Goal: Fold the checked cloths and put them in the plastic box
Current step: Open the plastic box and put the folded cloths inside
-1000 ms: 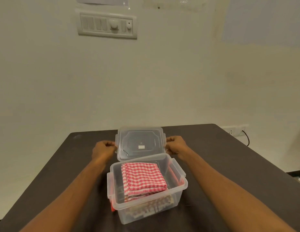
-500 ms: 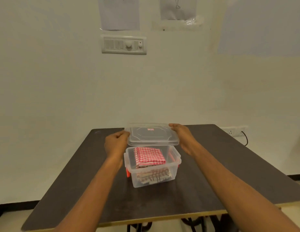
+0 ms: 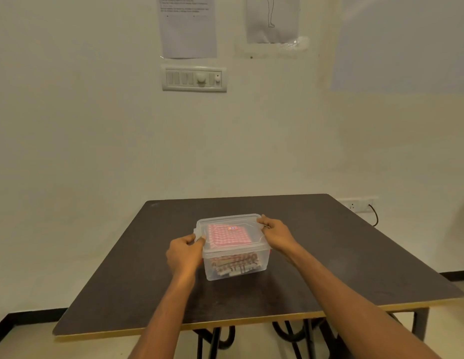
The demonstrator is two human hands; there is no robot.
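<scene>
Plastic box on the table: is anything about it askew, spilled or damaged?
Nothing stands out. The lid seems to sit level on the plastic box, with the left hand and the right hand gripping its ends. The red checked cloth lies folded flat under it, and nothing is spilled on the table.

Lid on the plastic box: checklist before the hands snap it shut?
1. Cloths inside plastic box: ok; red checked cloth on top, darker cloth beneath.
2. Position of lid: over the box, lined up with its rim, ok.
3. Lid fully seated and latched: cannot tell; the hands cover its ends.
4. Cloth trapped under the rim: none seen on the near side, ok; far side cannot tell.
5. Left hand and right hand grip the lid's ends: ok.
6. Box flat on table, away from its edges: ok.
</scene>
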